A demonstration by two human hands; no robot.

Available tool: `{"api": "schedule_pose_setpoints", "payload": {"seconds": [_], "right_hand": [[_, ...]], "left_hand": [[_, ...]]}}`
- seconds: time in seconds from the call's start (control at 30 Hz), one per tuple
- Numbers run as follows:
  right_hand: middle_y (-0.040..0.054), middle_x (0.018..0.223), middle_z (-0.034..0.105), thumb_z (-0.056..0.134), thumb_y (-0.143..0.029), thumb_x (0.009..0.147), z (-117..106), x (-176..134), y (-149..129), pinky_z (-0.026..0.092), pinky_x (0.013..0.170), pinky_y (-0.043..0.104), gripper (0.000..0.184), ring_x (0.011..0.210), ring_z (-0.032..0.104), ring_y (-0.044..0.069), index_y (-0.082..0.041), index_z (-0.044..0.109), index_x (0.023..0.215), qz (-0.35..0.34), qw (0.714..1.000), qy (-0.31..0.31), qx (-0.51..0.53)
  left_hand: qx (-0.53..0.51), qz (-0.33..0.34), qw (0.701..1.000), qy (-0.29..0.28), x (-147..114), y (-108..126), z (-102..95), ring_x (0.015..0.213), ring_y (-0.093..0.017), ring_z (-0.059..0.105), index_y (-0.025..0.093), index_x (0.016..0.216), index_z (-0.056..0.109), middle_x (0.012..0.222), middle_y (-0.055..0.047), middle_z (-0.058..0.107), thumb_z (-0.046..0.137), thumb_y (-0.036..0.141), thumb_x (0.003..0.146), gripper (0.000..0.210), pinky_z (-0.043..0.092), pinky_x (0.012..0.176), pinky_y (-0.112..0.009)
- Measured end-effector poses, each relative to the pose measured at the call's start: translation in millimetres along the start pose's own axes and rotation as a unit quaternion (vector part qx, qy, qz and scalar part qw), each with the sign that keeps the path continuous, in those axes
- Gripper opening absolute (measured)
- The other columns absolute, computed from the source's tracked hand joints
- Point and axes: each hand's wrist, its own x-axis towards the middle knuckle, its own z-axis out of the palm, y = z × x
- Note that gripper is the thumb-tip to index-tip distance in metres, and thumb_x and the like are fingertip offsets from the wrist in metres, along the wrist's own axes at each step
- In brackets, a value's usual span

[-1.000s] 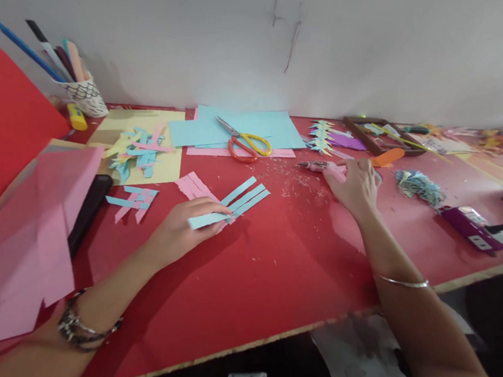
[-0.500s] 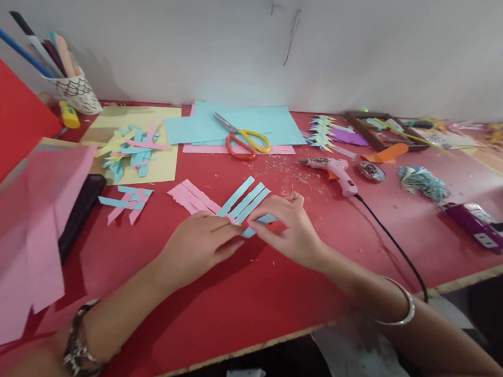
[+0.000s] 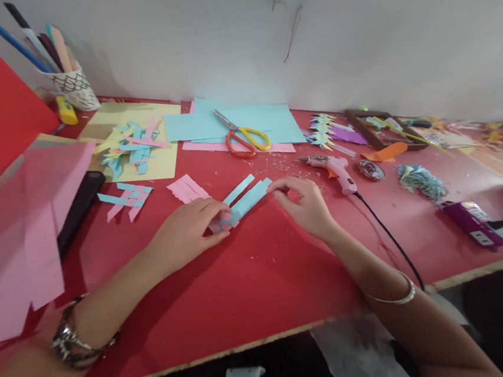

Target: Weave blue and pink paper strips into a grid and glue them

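Middle of the red tabletop (image 3: 262,294): light-blue paper strips (image 3: 249,202) meet slit pink paper (image 3: 186,189) at a woven corner (image 3: 224,221).
Left hand (image 3: 189,233): grip partly curled, thumb and fingers parted around that corner; whether they pinch it, I cannot tell.
Right hand (image 3: 301,204): grip nearly closed, thumb and forefinger at the strips' far end, apparently pinching it.
Glue gun (image 3: 332,166): pink with orange trigger, lying beyond the right hand.
Scissors (image 3: 238,133): red and yellow handles, partly on blue paper sheets (image 3: 279,126).
Woven piece (image 3: 128,199): pink and blue, left of the slit paper.
Power strip (image 3: 475,223): purple, far right, its markings too small to read.
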Motion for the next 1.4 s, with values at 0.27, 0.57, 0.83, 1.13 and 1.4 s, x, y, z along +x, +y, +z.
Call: {"api": "schedule_pose_setpoints", "payload": {"seconds": [0.27,0.57,0.83,1.13,1.4], "right_hand": [[0.0059,0.106,0.060,0.045,-0.026,0.080,0.2,4.2,5.9,0.036,0.087,0.042,0.026,0.097,0.054,0.021,-0.026,0.055,0.104,0.020,0.998,0.006,-0.060],[0.0045,0.090,0.054,0.045,-0.021,0.080,-7.7,0.1,1.0,0.029,0.078,0.038,0.022,0.087,0.050,0.019,-0.025,0.066,0.085,-0.099,0.979,-0.051,-0.170],[0.0062,0.103,0.052,0.041,-0.023,0.085,5.1,-9.2,-12.9,0.025,0.077,0.036,0.031,0.091,0.044,0.019,-0.031,0.063,0.106,-0.220,0.929,-0.212,-0.207],[0.0078,0.107,0.053,0.045,-0.028,0.082,-0.4,-5.8,-10.4,0.023,0.078,0.039,0.027,0.091,0.044,0.021,-0.027,0.065,0.099,-0.171,0.933,-0.213,-0.236],[0.0084,0.109,0.052,0.043,-0.031,0.084,4.0,-10.9,-20.3,0.024,0.078,0.040,0.029,0.095,0.043,0.022,-0.027,0.062,0.107,-0.197,0.928,-0.206,-0.239]], "left_hand": [[-0.021,0.021,1.000,-0.008,0.4,-3.5,-1.1,0.078,-0.019,0.058,0.019,0.089,0.056,0.088,-0.005,0.062,0.046,0.035,0.080,0.021,0.045,0.067,-0.029],[-0.029,0.053,0.998,-0.036,1.1,-5.8,-2.6,0.073,-0.016,0.058,0.019,0.091,0.060,0.087,-0.005,0.061,0.047,0.033,0.080,0.022,0.045,0.067,-0.028],[-0.047,0.056,0.997,-0.031,1.2,-6.9,-1.3,0.075,-0.016,0.058,0.018,0.089,0.059,0.088,-0.005,0.063,0.049,0.030,0.079,0.018,0.046,0.067,-0.028],[-0.033,0.048,0.998,-0.018,1.0,-5.3,-2.0,0.073,-0.016,0.058,0.019,0.089,0.059,0.089,-0.006,0.062,0.047,0.037,0.080,0.023,0.046,0.064,-0.028],[-0.037,0.039,0.998,-0.034,0.0,-7.1,-1.1,0.075,-0.017,0.058,0.020,0.089,0.056,0.089,-0.005,0.061,0.048,0.036,0.079,0.021,0.046,0.065,-0.028]]}}
